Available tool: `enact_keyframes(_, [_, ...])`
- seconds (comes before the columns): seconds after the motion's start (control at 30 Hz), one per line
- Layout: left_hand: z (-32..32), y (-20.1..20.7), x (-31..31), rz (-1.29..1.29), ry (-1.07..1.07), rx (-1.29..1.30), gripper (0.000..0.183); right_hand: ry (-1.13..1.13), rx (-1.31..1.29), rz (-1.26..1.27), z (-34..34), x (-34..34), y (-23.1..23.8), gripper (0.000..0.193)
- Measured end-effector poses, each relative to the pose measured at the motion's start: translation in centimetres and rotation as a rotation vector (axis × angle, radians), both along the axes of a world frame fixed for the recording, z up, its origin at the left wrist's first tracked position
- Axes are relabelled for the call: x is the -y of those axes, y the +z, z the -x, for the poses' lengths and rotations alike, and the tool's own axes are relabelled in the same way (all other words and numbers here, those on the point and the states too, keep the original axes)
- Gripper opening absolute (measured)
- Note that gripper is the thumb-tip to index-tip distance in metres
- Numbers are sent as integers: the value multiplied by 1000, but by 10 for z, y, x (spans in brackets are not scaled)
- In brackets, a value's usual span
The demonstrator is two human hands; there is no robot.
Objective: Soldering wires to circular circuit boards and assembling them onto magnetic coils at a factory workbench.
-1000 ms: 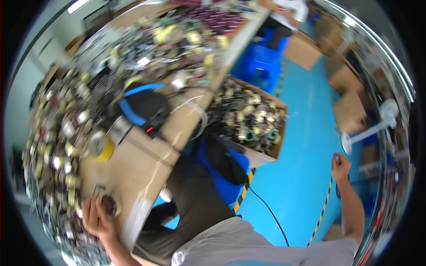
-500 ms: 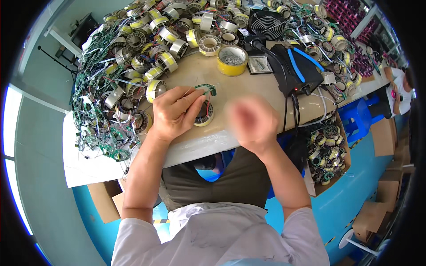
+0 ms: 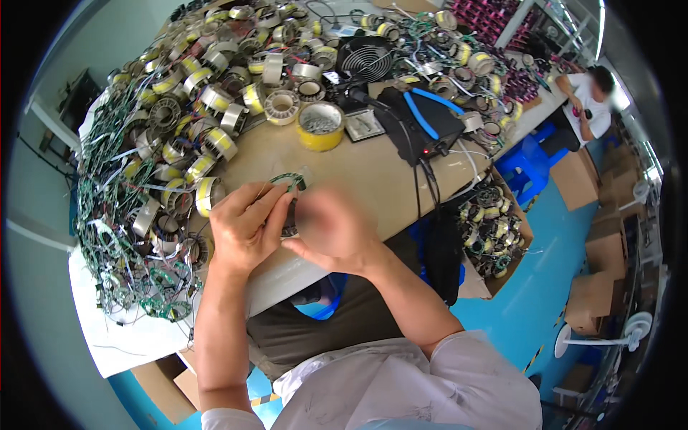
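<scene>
My left hand is closed in a pinch at the near edge of a small curved green circuit board, held just above the tabletop. Under and beside those fingertips is a ring-shaped wire coil, mostly covered by both hands. My right hand is right beside the coil, close to the left fingertips. Its fingers are smeared, so whether they hold anything is not visible. A yellow-sided tub with grey bits inside stands beyond the hands.
Many ring coils with tangled green boards heap over the left and back. Blue-handled pliers lie on a black box with cables, near a fan. A carton of coils stands at right. A co-worker sits at far right.
My right hand has moved left, from apart to right beside the coil and left hand. The left hand keeps its pinch. The whole view has shifted and turned a little.
</scene>
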State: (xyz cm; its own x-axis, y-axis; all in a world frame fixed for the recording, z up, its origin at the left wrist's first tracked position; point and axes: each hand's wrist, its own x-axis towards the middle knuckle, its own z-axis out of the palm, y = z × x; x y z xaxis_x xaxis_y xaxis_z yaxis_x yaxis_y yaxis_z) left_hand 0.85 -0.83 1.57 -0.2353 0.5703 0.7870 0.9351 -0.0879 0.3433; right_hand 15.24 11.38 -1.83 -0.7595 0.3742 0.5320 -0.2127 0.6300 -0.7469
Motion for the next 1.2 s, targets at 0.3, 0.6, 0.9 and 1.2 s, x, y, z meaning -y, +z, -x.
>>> enact_keyframes(0.3, [-4, 2, -2, 20, 6, 7, 14, -135, 50, -153, -4, 12, -6, 54])
enact_keyframes(0.6, [1, 1, -6, 5, 14, -42, 14, -220, -24, -240, 5, -1, -13, 44])
enact_keyframes(0.9, [0, 0, -3, -35, 24, -110, 13, -209, 112, -184, 4, 3, -16, 49])
enact_keyframes(1.2, [0, -3, -2, -40, 10, -130, 11, -125, -9, -136, -10, -3, -13, 46])
